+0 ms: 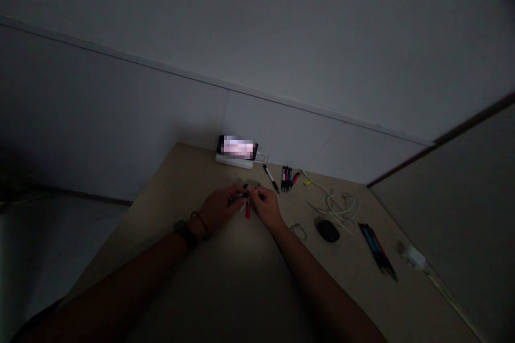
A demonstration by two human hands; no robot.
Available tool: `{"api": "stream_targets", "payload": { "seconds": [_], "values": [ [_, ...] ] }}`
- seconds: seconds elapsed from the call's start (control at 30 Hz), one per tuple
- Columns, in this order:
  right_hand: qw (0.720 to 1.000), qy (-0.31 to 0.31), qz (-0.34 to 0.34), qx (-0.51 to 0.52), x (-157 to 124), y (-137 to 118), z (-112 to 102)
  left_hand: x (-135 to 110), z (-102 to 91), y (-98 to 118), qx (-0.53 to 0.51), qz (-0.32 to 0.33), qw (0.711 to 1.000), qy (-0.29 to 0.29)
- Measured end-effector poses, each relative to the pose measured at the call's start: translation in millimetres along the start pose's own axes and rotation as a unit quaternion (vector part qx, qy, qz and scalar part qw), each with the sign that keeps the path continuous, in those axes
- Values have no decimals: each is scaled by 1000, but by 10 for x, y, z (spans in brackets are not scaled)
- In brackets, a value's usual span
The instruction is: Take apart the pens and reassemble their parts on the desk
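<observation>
Pens (248,209) between left hand (217,208) and right hand (265,206)

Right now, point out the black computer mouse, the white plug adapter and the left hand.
Left hand (219,209): head view, point on the back of the hand.
Black computer mouse (327,231): head view, point on the middle of its top.
White plug adapter (412,257): head view, point on the middle of its body.

Beige worktop (189,169). At the far edge, a white block (229,161) under a phone (237,147). To its right, a marker (271,178), then pens (286,178) side by side. Farther right, a tangle of white cable (341,206). Nearer, a wire loop (298,231), a black mouse (327,230), a bundle of dark pens (377,251), and a white charger (413,257) near the right edge.
</observation>
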State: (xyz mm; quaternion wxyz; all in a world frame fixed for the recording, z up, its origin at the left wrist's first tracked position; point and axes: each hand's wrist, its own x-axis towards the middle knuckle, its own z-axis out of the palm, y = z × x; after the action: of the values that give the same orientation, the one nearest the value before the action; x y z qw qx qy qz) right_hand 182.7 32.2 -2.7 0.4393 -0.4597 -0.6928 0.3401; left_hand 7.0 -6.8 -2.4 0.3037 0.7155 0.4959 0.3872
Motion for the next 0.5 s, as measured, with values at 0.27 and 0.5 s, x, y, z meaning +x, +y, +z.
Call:
{"api": "stream_targets", "payload": {
  "seconds": [0.27,0.5],
  "values": [
    [998,49,16,27,15,-20,-20,-1,8,25,-29,-28,999,34],
    [997,60,23,41,-15,-14,10,8,-21,66,-38,-19,999,6]
  ]
}}
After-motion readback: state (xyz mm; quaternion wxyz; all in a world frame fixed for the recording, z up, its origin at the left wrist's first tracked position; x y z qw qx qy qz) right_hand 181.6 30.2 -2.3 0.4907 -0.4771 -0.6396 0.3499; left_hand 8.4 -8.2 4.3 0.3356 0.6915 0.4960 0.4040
